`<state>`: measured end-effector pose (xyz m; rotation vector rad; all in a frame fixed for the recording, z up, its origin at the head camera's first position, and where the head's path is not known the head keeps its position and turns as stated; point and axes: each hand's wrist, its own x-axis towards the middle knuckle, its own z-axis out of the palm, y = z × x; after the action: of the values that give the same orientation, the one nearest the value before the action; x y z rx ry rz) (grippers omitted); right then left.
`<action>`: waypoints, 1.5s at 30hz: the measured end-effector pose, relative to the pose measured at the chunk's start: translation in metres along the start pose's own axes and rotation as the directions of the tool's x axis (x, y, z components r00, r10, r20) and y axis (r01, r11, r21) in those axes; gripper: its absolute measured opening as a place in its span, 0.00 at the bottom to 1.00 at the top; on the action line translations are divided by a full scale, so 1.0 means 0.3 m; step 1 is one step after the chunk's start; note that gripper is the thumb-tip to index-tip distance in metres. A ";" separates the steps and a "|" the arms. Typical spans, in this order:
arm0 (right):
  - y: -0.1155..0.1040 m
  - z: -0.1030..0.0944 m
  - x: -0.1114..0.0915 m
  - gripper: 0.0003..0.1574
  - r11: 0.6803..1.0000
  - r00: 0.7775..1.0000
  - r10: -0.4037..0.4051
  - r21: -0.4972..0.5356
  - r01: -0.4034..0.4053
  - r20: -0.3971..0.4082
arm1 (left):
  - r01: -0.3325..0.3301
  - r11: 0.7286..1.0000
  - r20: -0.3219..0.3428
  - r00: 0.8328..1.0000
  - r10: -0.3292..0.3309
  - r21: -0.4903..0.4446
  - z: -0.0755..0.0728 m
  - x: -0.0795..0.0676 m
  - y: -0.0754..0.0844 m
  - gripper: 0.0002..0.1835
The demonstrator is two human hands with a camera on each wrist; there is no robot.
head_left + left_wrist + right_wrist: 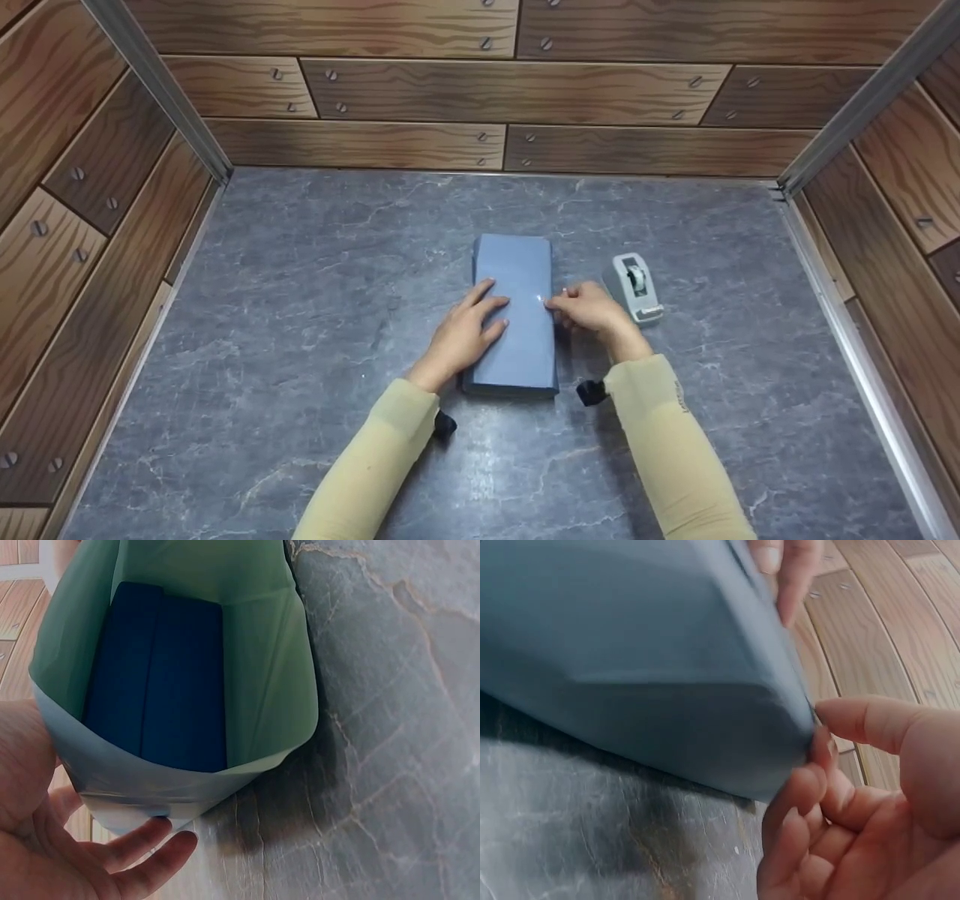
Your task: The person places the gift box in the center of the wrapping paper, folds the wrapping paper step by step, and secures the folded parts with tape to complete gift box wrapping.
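Note:
A sheet of blue wrapping paper (514,330) forms a sleeve with a pale green inside around a dark blue box (180,682). The sleeve's near end gapes in the left wrist view. My left hand (465,337) rests on its top from the left, fingers spread and fairly straight. At the right edge, my right hand (592,306) has thumb and index finger together, its other fingers curled. A small shiny spot beside those fingertips looks like a piece of clear tape (540,299), which they seem to pinch; its outline is too faint to follow.
A pale grey tape dispenser (637,289) stands just right of my right hand. Wood-patterned panels (510,90) wall the grey marbled tabletop (315,285) at the back and both sides, with metal strips along the edges.

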<state>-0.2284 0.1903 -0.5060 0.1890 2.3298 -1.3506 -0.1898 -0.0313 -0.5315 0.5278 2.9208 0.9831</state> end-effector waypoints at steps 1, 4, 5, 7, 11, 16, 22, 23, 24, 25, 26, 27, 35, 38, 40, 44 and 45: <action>0.002 -0.003 -0.001 0.19 1.000 1.000 0.005 0.009 -0.005 0.007 | 0.001 1.000 0.000 1.000 -0.001 0.000 -0.001 0.000 0.000 0.20; 0.000 -0.008 -0.003 0.19 1.000 1.000 0.013 0.016 -0.013 0.019 | 0.000 1.000 -0.002 1.000 0.000 -0.004 -0.003 0.002 0.000 0.20; -0.001 -0.010 -0.003 0.19 1.000 1.000 0.017 0.011 -0.018 0.019 | 0.000 1.000 -0.001 1.000 0.000 -0.005 -0.003 0.002 0.001 0.20; -0.003 -0.012 -0.003 0.19 1.000 1.000 0.016 -0.007 -0.016 0.023 | 0.000 1.000 0.004 1.000 0.000 -0.010 -0.003 0.003 0.002 0.20; -0.013 -0.015 -0.005 0.19 0.999 0.999 0.027 -0.048 -0.026 0.022 | -0.002 1.000 0.006 1.000 0.002 -0.012 -0.002 0.004 0.005 0.20; -0.020 -0.017 -0.011 0.20 0.994 1.000 0.031 -0.102 -0.030 0.003 | -0.006 1.000 0.004 1.000 0.006 -0.011 0.001 0.005 0.007 0.20; -0.019 -0.019 -0.014 0.25 0.984 0.999 0.030 -0.176 -0.026 0.020 | 0.000 1.000 0.010 1.000 0.000 -0.018 0.001 0.004 0.011 0.20; -0.016 -0.021 -0.013 0.25 0.984 0.999 0.031 -0.179 -0.026 0.027 | -0.001 1.000 0.010 1.000 0.002 -0.019 0.001 0.004 0.011 0.20; -0.012 -0.023 -0.013 0.26 0.983 0.999 0.031 -0.181 -0.024 0.037 | -0.004 1.000 0.008 1.000 0.004 -0.019 0.001 0.004 0.011 0.20; -0.006 -0.025 -0.012 0.27 0.984 0.999 0.028 -0.179 -0.019 0.046 | -0.007 1.000 0.005 1.000 0.007 -0.016 0.000 0.004 0.010 0.20; 0.000 -0.027 -0.011 0.28 0.985 0.998 0.029 -0.171 -0.020 0.053 | -0.008 1.000 0.001 1.000 0.008 -0.013 0.000 0.003 0.009 0.20; 0.007 -0.028 -0.011 0.29 0.987 0.998 0.031 -0.160 -0.021 0.058 | -0.009 1.000 -0.002 1.000 0.009 -0.011 0.000 0.003 0.008 0.20; 0.070 -0.015 -0.008 0.30 1.000 0.995 0.020 0.021 -0.022 0.096 | -0.007 1.000 -0.005 1.000 0.007 -0.012 0.000 0.000 0.001 0.20; 0.091 -0.013 -0.010 0.28 0.991 0.989 -0.011 0.136 -0.009 0.144 | -0.005 1.000 0.004 1.000 0.005 -0.007 0.000 0.000 0.000 0.21; 0.104 -0.015 -0.013 0.26 0.981 0.986 -0.030 0.194 -0.002 0.166 | -0.003 1.000 0.013 1.000 0.003 -0.005 -0.001 -0.001 0.000 0.21; 0.129 -0.019 -0.018 0.23 0.976 0.981 -0.064 0.217 0.023 0.185 | 0.004 1.000 0.018 1.000 -0.004 -0.007 -0.001 -0.002 -0.001 0.21; 0.133 -0.018 -0.020 0.22 0.978 0.982 -0.070 0.208 0.032 0.177 | 0.006 1.000 0.017 1.000 -0.006 -0.008 -0.001 -0.002 -0.002 0.21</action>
<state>-0.2116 0.2161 -0.5327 0.0631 2.0575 -1.5636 -0.1894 -0.0321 -0.5316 0.5238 2.9009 0.9847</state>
